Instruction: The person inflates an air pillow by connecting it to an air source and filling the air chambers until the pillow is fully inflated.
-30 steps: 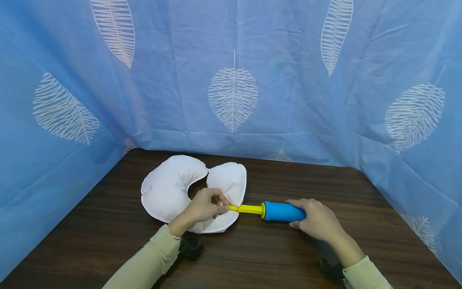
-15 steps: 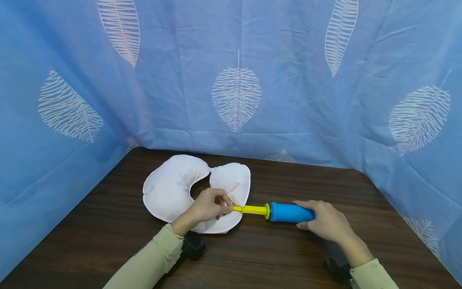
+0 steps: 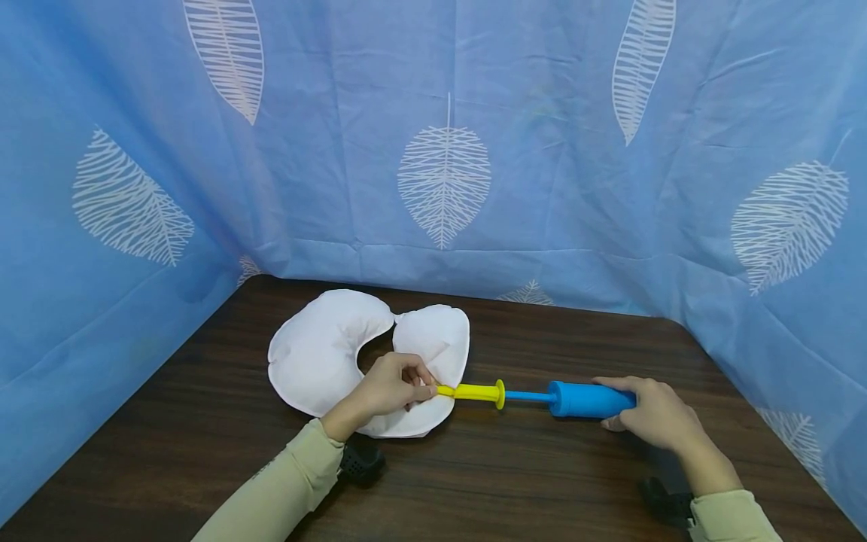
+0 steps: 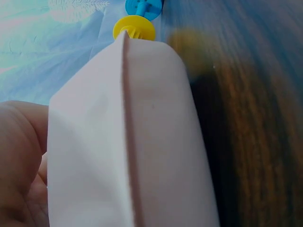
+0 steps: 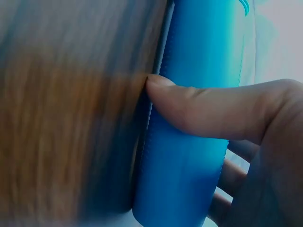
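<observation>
A white U-shaped inflatable neck pillow (image 3: 318,354) lies on the table, plump on its left side and creased near its right end. Over that right part, my left hand (image 3: 387,388) pinches the yellow nozzle end of a hand air pump (image 3: 588,400) against the pillow; the valve is hidden by the fingers. My right hand (image 3: 657,414) grips the blue barrel, thumb across it in the right wrist view. Between barrel and yellow flange (image 3: 500,394), a thin blue rod shows. In the left wrist view the pillow's seamed edge (image 4: 125,127) hides most of the nozzle.
The dark wood-grain table (image 3: 508,482) reaches back to a blue curtain (image 3: 542,188) with white leaf prints, which encloses it on the left, back and right. A black wrist device (image 3: 362,461) sits under the left sleeve.
My right hand has slid the blue barrel to the right, away from the yellow flange, baring the rod between them. The left hand stays at the nozzle; the whole view has shifted slightly.
</observation>
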Tool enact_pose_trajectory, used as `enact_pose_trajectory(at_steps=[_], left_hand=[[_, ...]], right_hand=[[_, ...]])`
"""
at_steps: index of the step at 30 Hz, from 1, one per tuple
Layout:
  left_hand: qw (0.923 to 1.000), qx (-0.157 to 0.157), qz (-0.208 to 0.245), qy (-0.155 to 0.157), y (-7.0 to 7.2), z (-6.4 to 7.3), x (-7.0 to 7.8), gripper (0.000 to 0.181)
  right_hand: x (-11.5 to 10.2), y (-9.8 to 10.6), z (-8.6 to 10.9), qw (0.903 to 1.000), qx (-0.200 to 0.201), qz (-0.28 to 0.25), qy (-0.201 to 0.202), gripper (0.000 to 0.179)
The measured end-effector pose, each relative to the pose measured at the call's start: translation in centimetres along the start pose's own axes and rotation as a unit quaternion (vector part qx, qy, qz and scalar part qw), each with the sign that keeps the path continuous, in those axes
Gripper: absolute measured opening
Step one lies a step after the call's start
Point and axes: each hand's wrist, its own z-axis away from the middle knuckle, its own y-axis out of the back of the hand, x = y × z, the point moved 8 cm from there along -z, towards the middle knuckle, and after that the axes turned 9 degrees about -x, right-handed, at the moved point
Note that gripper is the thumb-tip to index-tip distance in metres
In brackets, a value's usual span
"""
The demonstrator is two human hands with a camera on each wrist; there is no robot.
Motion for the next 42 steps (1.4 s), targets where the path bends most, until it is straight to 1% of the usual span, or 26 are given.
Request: enact_pose_trajectory(at_steps=[4, 8, 11, 18, 22, 26, 32, 38, 42], left_hand=[[1.0, 0.0, 0.001, 0.0, -0.1, 0.0, 0.1, 0.01], [1.0, 0.001, -0.003, 0.0, 0.0, 0.0, 0.1, 0.01], [1.0, 0.004, -0.006, 0.001, 0.0, 0.0, 0.1, 0.011], [0.9999, 0.007, -0.007, -0.005, 0.2, 0.2, 0.2, 0.01], [1.0, -0.001, -0.003, -0.009, 0.1, 0.1, 0.3, 0.009], [1.0, -0.005, 0.0, -0.007, 0.0, 0.1, 0.3, 0.009], [1.0, -0.004, 0.003, -0.006, 0.1, 0.2, 0.4, 0.01], [0.9998, -0.012, -0.001, -0.013, -0.1, 0.1, 0.6, 0.008], [0.9998, -0.01, -0.005, -0.014, -0.1, 0.1, 0.6, 0.008]], right_hand=[[0.7, 0.3, 0.2, 1.0, 0.008, 0.001, -0.003, 0.075], [-0.2, 0.2, 0.4, 0.9999, 0.01, 0.002, 0.006, 0.073], [-1.9, -0.3, 0.4, 0.9997, 0.008, 0.004, 0.021, 0.071], [-7.2, -1.9, 0.2, 0.9974, 0.009, 0.019, 0.068, 0.069], [-8.6, -2.5, 0.5, 0.9962, 0.016, 0.026, 0.082, 0.069], [-8.7, -2.6, 0.7, 0.9957, 0.022, 0.035, 0.083, 0.068], [-8.1, -2.5, 0.6, 0.9962, 0.019, 0.036, 0.077, 0.069], [-7.3, -2.4, 0.6, 0.997, 0.006, 0.028, 0.072, 0.07], [-6.5, -2.1, 0.5, 0.9976, -0.005, 0.019, 0.066, 0.071]])
